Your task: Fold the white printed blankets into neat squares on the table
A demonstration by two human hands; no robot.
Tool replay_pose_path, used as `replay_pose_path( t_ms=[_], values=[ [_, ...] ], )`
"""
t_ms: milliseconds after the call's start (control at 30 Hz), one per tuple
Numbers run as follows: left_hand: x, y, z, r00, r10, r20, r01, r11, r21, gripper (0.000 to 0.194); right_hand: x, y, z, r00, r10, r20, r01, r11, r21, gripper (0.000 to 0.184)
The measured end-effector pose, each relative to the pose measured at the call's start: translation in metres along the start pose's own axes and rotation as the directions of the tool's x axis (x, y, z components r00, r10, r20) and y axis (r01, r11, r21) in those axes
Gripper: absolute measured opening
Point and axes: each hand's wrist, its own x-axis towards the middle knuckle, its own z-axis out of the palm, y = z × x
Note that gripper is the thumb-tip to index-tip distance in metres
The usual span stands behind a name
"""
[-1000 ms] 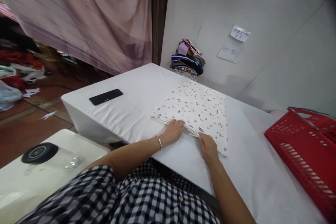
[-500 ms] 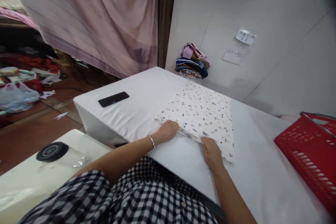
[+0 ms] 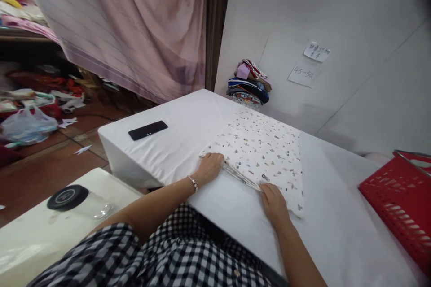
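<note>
A white cloth (image 3: 262,148) with small scattered prints lies folded in layers on the white-covered table (image 3: 182,121). My left hand (image 3: 210,167) grips its near edge close to the left corner, fingers curled over the layers. Further right along the same edge, my right hand (image 3: 273,199) pinches the layers between thumb and fingers. Between the two hands the stacked edges show as several thin lines. Both thumbs are partly hidden.
A black phone (image 3: 148,130) lies on the table's left part. Folded clothes (image 3: 249,83) are piled by the wall. At right stands a red plastic basket (image 3: 397,197). A clear jar with a black lid (image 3: 69,197) lies on the cream surface (image 3: 124,193) at left.
My left hand has slid slightly left along the cloth's near edge. The layers between my hands look a little more spread. The whole view has shifted slightly.
</note>
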Motion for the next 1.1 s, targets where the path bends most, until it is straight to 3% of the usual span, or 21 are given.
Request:
replay_pose_path(
  t_ms=[133,300,433,567,867,1100],
  values=[
    [0.001,-0.010,-0.005,0.998,-0.020,-0.066,0.025,0.997,0.070,0.032,0.000,0.000,0.000,1.000,-0.012,0.002,0.012,1.000,0.003,0.029],
    [-0.002,-0.032,-0.013,1.000,-0.019,-0.009,0.020,0.995,0.096,0.036,0.003,-0.003,0.000,1.000,-0.011,-0.022,0.011,1.000,-0.016,0.030],
    [-0.008,-0.056,-0.017,0.999,0.044,-0.005,-0.044,0.997,0.062,0.037,0.010,-0.015,-0.001,0.998,-0.029,0.049,0.032,0.998,-0.050,0.028],
    [-0.006,-0.074,-0.014,0.994,0.091,0.065,-0.094,0.995,0.042,0.038,0.017,-0.024,0.000,0.995,0.010,0.099,0.003,0.992,-0.125,0.025],
    [-0.013,-0.076,-0.014,0.994,0.039,0.104,-0.050,0.993,0.108,0.050,0.009,-0.027,-0.020,0.986,0.071,0.153,-0.031,0.967,-0.253,0.028],
    [-0.017,-0.076,-0.012,0.997,-0.012,0.070,0.011,1.000,0.025,0.049,-0.036,-0.006,-0.055,0.984,0.116,0.132,-0.091,0.978,-0.187,0.034]
  ],
)
